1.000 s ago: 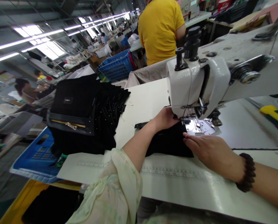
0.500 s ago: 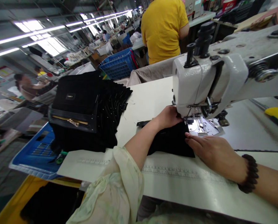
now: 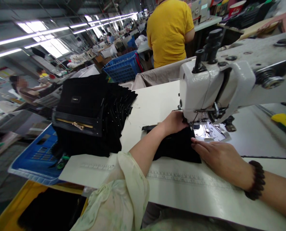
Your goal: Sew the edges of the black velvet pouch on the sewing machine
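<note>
A black fabric panel (image 3: 176, 149) lies on the pale table, one edge under the head of a white sewing machine (image 3: 196, 86). My left hand (image 3: 175, 123) rests on its far part, close to the needle area, fingers curled on the cloth and partly hidden by the machine head. At the panel's right edge, my right hand (image 3: 220, 160) grips the cloth between its closed fingertips. A dark bead bracelet (image 3: 256, 180) circles that wrist. The metal needle plate (image 3: 206, 131) shows under the machine's light, just beyond the right fingers.
To the left stands a stack of black bag panels (image 3: 85, 112) with a gold zipper on top, over a blue crate (image 3: 34, 163). A yellow crate (image 3: 13, 205) sits below. A yellow-handled tool (image 3: 284, 122) lies right. Ahead, a person in yellow (image 3: 170, 33) faces away.
The view has shifted slightly, so the machine sits a little lower in the picture. Both hands and the black panel keep almost the same place beside the needle.
</note>
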### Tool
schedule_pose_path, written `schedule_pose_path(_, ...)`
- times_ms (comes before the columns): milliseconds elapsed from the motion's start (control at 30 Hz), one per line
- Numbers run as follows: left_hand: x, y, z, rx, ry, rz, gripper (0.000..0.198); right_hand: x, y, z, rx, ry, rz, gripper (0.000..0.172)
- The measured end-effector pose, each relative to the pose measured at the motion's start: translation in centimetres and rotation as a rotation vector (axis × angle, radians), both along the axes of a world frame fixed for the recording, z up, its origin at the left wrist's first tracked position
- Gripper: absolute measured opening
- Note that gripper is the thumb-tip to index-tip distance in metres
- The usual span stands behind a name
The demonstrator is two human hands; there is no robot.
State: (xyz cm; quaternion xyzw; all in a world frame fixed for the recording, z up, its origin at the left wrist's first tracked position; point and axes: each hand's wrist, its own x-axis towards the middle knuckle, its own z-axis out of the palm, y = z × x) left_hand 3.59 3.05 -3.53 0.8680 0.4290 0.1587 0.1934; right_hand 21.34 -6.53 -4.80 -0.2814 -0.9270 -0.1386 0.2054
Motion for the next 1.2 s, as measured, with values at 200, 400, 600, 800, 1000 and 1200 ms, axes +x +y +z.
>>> schedule_pose_path(200, -0.2, -2.8, 1.5, 0.170, 0.333, 0.114, 0.025, 0.0, 0.0, -0.3, -0.025, -0.021, -0.031, 0.028)
schedule_pose_path(400, -0.3, -6.9, 1.4, 0.259, 0.394, -0.136, 0.023, -0.1, 0.0, 0.1, -0.025, -0.001, -0.030, 0.029)
schedule_pose_path(600, -0.2, -7.1, 0.4, 0.268, 0.322, -0.178, 0.025, -0.1, 0.0, 0.2, -0.034, -0.048, -0.043, 0.028)
schedule_pose_path(800, -0.1, -7.1, 0.9, 0.231, 0.348, -0.157, 0.024, -0.1, -0.1, 0.3, 0.027, -0.037, -0.032, 0.031)
schedule_pose_path(1000, -0.2, -7.0, 0.7, 0.236, 0.346, -0.162, 0.024, 0.1, -0.1, 0.1, -0.015, -0.064, -0.018, 0.028)
schedule_pose_path(1200, -0.3, -7.2, 0.7, 0.234, 0.328, -0.127, 0.022, 0.2, -0.1, 0.1, -0.041, -0.045, -0.039, 0.028)
